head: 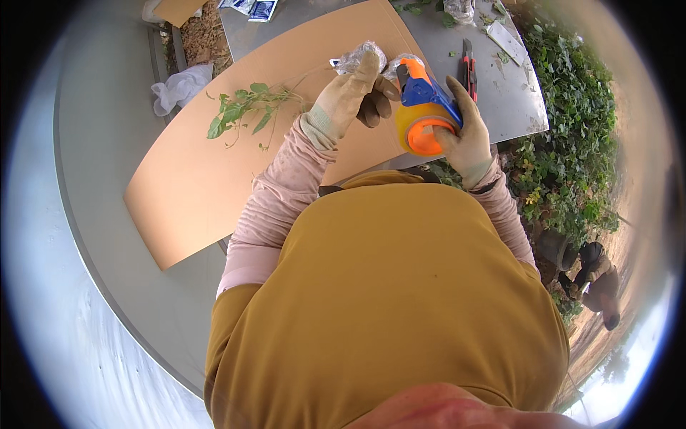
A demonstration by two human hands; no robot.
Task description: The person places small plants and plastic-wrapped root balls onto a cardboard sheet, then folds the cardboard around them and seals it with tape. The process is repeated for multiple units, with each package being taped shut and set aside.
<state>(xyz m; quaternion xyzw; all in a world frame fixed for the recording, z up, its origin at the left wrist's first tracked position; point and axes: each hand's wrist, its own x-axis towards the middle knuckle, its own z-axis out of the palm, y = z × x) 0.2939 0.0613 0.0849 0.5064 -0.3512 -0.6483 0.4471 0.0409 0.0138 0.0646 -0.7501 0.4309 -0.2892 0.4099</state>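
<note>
Both hands wear soiled fabric gloves. My right hand (469, 128) grips a blue and orange tape dispenser (426, 104) loaded with a roll of yellowish tape, above the near edge of the cardboard sheet (214, 187). To its left my left hand (359, 94) is raised with fingers partly curled; whether it holds anything between them cannot be told. Behind the hands lie two bundles in clear plastic wrap, one (362, 56) beyond my left fingertips, the other (402, 63) partly hidden by the dispenser. A leafy green plant cutting (241, 110) with thin stems lies on the cardboard left of my left hand.
A metal table (504, 102) extends under the cardboard. On it lie a red and black utility knife (469, 69), a white tag (506, 43), loose leaves and blue-white packets (262, 9). A white plastic bag (182, 88) is at left. Leafy plants (573, 134) and a crouching person (595, 284) are at right.
</note>
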